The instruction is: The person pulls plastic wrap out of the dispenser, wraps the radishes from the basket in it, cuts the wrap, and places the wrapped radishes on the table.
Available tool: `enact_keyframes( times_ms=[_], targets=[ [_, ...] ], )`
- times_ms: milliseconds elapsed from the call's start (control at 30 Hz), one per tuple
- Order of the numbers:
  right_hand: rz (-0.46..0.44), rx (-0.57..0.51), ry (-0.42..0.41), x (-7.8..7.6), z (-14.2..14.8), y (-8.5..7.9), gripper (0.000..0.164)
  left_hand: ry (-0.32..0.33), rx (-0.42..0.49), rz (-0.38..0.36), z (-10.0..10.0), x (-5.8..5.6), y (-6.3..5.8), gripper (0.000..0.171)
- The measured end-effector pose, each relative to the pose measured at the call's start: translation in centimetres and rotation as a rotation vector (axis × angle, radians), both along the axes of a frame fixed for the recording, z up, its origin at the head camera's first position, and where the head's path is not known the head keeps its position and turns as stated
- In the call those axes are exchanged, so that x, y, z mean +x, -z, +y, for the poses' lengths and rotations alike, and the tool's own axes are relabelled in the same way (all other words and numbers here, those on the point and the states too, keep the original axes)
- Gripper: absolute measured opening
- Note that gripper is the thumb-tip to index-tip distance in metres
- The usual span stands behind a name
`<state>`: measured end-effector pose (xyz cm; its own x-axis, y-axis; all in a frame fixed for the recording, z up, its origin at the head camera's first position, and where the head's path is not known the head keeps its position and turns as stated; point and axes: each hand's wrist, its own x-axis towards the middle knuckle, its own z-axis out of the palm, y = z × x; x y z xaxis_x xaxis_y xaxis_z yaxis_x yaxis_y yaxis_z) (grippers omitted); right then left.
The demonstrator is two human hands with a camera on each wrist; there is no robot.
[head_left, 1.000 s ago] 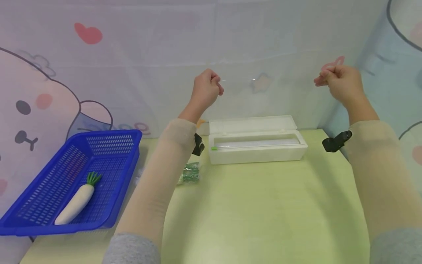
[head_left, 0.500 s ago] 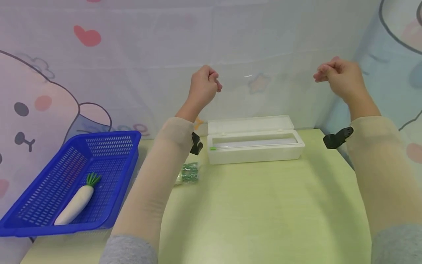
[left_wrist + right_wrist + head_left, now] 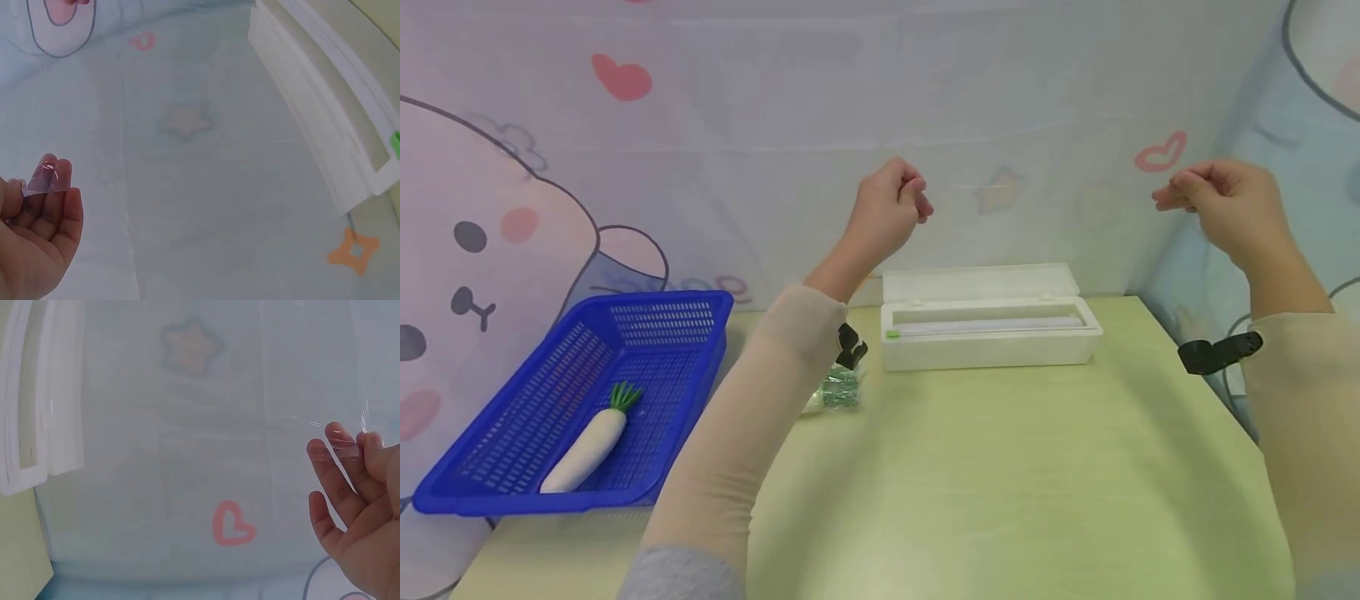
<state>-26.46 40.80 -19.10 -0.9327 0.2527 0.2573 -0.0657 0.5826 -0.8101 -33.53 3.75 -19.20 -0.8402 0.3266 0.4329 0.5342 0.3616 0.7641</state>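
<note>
Thin clear cling film (image 3: 340, 450) stretches between the two raised hands, showing mostly as faint glints. My left hand (image 3: 891, 204) pinches one side of it; in the left wrist view the film (image 3: 47, 178) folds shiny over the fingertips. At the other side, my right hand (image 3: 1232, 204) pinches the film between thumb and fingers, the remaining fingers loosely bent. Below and between the hands, a white cling film dispenser box (image 3: 985, 350) stands at the back of the table with its lid (image 3: 981, 283) raised. A small green slider (image 3: 892, 333) sits at its left end.
A blue plastic basket (image 3: 700, 400) stands at the left with a white radish (image 3: 587, 450) in it. Film-wrapped green and white vegetables (image 3: 838, 390) lie partly behind the left forearm. A printed cloth (image 3: 775, 100) hangs behind the green table (image 3: 1000, 483).
My right hand has moved to the right and slightly down, away from the left hand, uncovering the pink heart on the cloth. Both hands keep their pinch. The head view has shifted slightly.
</note>
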Motion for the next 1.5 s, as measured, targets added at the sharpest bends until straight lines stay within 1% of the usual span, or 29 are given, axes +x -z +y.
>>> enact_keyframes(
  times_ms=[100,200,267,367,467,533,700,733,867,933,1000,1067,1133,1233,1333,1500],
  targets=[
    [0.024,0.032,-0.003,0.8,0.2,0.5,0.027,0.029,-0.014,0.023,-0.2,0.6,0.1,0.018],
    [0.066,0.082,-0.011,1.7,0.4,1.0,0.029,0.05,-0.061,0.071,-0.7,1.3,0.4,0.016],
    [0.092,0.104,-0.021,2.3,0.4,1.3,0.029,0.064,-0.107,0.124,-1.0,1.8,0.6,0.015],
    [0.107,0.123,-0.03,3.4,0.5,1.9,0.029,0.079,-0.169,0.221,-1.5,2.5,1.0,0.014],
    [0.146,0.147,-0.037,4.6,0.6,2.8,0.026,0.102,-0.202,0.303,-1.9,3.3,1.5,0.014],
    [0.191,0.164,-0.044,5.4,0.6,3.4,0.023,0.123,-0.201,0.33,-2.2,3.9,1.9,0.013],
    [0.303,0.172,-0.078,7.1,0.6,5.0,0.016,0.185,-0.173,0.346,-2.8,5.3,3.0,0.012],
    [0.318,0.17,-0.084,7.3,0.6,5.3,0.016,0.194,-0.171,0.359,-2.9,5.5,3.2,0.011],
    [0.374,0.174,-0.114,8.3,0.6,6.6,0.02,0.232,-0.156,0.46,-3.3,6.4,4.3,0.008],
    [0.406,0.164,-0.147,8.9,0.7,7.3,0.025,0.261,-0.144,0.516,-3.5,6.9,4.9,0.008],
    [0.421,0.155,-0.175,9.5,0.8,8.1,0.027,0.296,-0.123,0.553,-3.6,7.3,5.6,0.008],
    [0.421,0.143,-0.203,10.1,1.0,8.8,0.025,0.336,-0.105,0.554,-3.7,7.8,6.4,0.009],
    [0.392,0.148,-0.214,10.6,1.3,9.4,0.024,0.365,-0.1,0.548,-3.8,8.3,7.1,0.009],
    [0.34,0.15,-0.231,11.4,1.8,10.3,0.022,0.385,-0.106,0.516,-4.0,9.1,8.1,0.01],
    [0.294,0.145,-0.267,12.2,2.1,11.3,0.024,0.4,-0.114,0.495,-4.2,9.8,9.2,0.012],
    [0.216,0.138,-0.408,13.0,2.9,13.1,0.027,0.443,-0.128,0.455,-4.4,11.1,11.0,0.012]
  ],
)
